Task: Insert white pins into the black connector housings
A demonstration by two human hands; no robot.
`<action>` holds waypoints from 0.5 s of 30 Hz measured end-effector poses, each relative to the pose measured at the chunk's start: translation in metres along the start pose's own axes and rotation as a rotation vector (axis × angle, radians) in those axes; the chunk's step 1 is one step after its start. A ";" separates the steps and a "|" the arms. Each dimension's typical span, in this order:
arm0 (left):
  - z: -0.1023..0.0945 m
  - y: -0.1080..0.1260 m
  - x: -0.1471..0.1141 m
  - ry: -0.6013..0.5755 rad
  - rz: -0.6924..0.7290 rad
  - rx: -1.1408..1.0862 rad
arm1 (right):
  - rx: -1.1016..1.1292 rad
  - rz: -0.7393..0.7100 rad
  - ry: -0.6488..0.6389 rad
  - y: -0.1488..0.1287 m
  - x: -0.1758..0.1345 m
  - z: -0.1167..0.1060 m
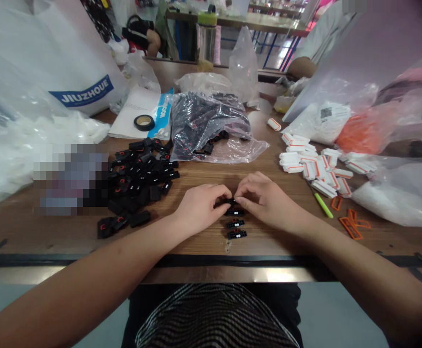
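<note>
My left hand (204, 205) and my right hand (263, 198) meet at the middle of the table, fingers closed in a pinch around one small black connector housing (230, 200). Fingertips cover most of that piece. Directly below it, nearer the table's front edge, three similar black connector housings (235, 224) lie in a column, each showing white dots. A loose heap of black housings with some red parts (141, 176) spreads to the left of my left hand. Right of my right hand lies a pile of white pieces with orange strips (314, 164).
Behind my hands lies a clear bag of black parts (211, 125). Black tape (144, 123) rests on a booklet (127, 113). A green stick (323, 205) and orange frames (352, 227) lie at right. Plastic bags (406, 188) flank the table; another person's arm (301, 66) is beyond.
</note>
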State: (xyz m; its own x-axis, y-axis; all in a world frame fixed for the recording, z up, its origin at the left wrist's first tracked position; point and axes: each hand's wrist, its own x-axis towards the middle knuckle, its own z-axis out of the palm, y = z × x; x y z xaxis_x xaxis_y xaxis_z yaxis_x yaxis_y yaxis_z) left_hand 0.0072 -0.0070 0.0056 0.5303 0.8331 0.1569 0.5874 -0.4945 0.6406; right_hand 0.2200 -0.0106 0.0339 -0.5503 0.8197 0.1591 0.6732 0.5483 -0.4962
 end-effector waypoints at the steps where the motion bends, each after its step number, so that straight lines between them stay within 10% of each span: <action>1: 0.000 0.000 0.000 0.001 0.004 -0.005 | -0.015 -0.003 -0.009 0.000 0.000 0.000; 15: -0.001 0.002 0.001 -0.002 -0.039 -0.032 | -0.249 -0.115 0.053 -0.013 -0.006 -0.003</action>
State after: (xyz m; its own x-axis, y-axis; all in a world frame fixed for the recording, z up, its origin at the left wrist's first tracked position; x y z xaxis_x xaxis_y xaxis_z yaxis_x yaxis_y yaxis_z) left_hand 0.0083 -0.0069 0.0075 0.5083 0.8513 0.1300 0.5879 -0.4533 0.6700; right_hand 0.2158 -0.0225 0.0419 -0.6078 0.7539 0.2495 0.7124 0.6564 -0.2481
